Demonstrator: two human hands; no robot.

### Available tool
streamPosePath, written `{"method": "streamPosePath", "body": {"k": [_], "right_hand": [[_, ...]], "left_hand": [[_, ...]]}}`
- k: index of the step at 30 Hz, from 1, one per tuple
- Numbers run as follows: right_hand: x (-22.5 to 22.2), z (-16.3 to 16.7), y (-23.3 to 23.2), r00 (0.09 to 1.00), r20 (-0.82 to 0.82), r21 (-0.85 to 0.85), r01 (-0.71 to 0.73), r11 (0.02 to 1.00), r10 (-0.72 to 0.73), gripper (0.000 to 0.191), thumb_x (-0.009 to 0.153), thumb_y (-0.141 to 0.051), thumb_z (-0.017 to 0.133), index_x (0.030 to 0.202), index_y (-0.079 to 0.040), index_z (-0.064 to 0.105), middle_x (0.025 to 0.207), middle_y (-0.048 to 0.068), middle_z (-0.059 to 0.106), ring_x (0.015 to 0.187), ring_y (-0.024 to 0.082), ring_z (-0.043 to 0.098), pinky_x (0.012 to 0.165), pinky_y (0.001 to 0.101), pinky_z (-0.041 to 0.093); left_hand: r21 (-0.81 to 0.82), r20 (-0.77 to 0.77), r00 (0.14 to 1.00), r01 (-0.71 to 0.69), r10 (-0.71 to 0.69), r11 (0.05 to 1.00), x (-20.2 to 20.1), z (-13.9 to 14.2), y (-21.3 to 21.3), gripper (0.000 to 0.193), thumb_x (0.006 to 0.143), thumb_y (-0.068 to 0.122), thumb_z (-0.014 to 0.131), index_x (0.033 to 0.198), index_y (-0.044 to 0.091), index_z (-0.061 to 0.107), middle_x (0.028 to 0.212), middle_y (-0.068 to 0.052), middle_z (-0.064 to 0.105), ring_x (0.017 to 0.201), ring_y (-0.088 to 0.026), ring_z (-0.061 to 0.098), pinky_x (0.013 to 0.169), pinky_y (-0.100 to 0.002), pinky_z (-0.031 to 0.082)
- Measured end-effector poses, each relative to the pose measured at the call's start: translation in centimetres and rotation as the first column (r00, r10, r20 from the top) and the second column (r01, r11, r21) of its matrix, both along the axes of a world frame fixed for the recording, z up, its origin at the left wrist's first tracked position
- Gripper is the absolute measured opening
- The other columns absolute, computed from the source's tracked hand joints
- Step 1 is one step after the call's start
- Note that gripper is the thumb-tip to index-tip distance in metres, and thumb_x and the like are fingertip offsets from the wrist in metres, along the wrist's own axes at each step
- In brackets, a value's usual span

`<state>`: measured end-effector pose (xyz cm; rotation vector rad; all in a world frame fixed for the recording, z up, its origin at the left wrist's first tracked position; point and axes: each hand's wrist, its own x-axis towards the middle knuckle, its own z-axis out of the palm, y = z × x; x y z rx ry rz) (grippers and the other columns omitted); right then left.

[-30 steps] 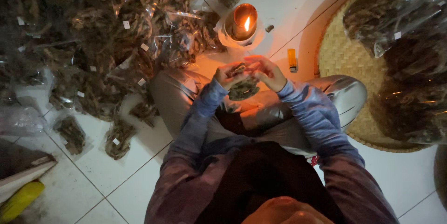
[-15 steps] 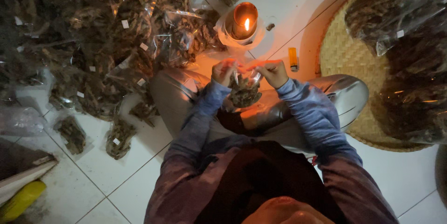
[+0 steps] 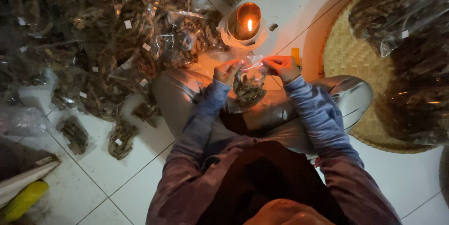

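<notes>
A heap of filled clear packets [image 3: 117,33] is lying on the white tiled floor [image 3: 140,169] at the left. The left hand [image 3: 227,71] is pinching the left top corner of a small clear bag [image 3: 249,85] of dried brown pieces, fingers pressed together. The bag is hanging above the lap, just below a lit candle [image 3: 248,21]. The right hand [image 3: 282,67] is pinching the right corner. A woven tray [image 3: 346,61] is lying at the right.

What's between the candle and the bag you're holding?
In the head view, only a bare stretch of lit white floor tile separates the candle from the small clear bag held by both hands.
</notes>
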<state>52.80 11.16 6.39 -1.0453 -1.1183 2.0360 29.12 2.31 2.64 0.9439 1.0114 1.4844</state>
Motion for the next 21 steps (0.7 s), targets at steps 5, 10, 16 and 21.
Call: {"method": "streamPosePath", "body": {"k": [5, 10, 16, 21], "right_hand": [[1.3, -0.7, 0.4, 0.998, 0.049, 0.106, -0.036, 0.994, 0.031, 0.023, 0.101, -0.008, 0.066, 0.117, 0.007, 0.072, 0.103, 0.013, 0.076, 0.093, 0.021, 0.074, 0.086, 0.0365, 0.064], [1.6, -0.3, 0.1, 0.999, 0.008, 0.141, -0.046, 0.989, 0.045, 0.023, 0.101, -0.002, 0.062, 0.121, 0.005, 0.071, 0.103, 0.014, 0.075, 0.094, 0.021, 0.074, 0.090, 0.0366, 0.063], [2.1, -0.1, 0.3, 0.995, -0.075, 0.179, -0.054, 0.982, 0.068, 0.034, 0.088, 0.015, 0.045, 0.108, 0.007, 0.072, 0.108, 0.016, 0.076, 0.102, 0.023, 0.075, 0.095, 0.0380, 0.062], [1.7, -0.5, 0.0, 0.992, 0.081, 0.371, -0.118, 0.921, 0.095, 0.032, 0.092, 0.016, 0.048, 0.107, 0.005, 0.074, 0.106, 0.013, 0.076, 0.100, 0.018, 0.072, 0.095, 0.0331, 0.060]], "left_hand": [[-0.031, -0.366, 0.931, -0.003, -0.008, 1.000, -0.6, 1.5, -0.8, 0.025, 0.108, 0.016, 0.065, 0.114, -0.004, 0.078, 0.102, -0.010, 0.080, 0.091, -0.014, 0.074, 0.083, -0.029, 0.060], [-0.126, -0.205, 0.966, 0.136, -0.160, 0.983, -1.4, 3.4, -1.3, 0.029, 0.104, 0.015, 0.063, 0.128, 0.000, 0.068, 0.113, -0.009, 0.076, 0.103, -0.011, 0.070, 0.092, -0.028, 0.059], [-0.056, -0.079, 0.980, 0.178, -0.182, 0.982, -1.4, 4.4, -1.0, 0.024, 0.104, 0.007, 0.056, 0.117, -0.002, 0.074, 0.118, -0.013, 0.076, 0.111, -0.021, 0.072, 0.102, -0.035, 0.058], [-0.046, 0.007, 0.990, 0.139, -0.139, 0.989, -1.4, 6.6, -0.7, 0.026, 0.099, 0.010, 0.051, 0.109, 0.002, 0.073, 0.125, -0.012, 0.072, 0.112, -0.021, 0.070, 0.098, -0.037, 0.059]]}}
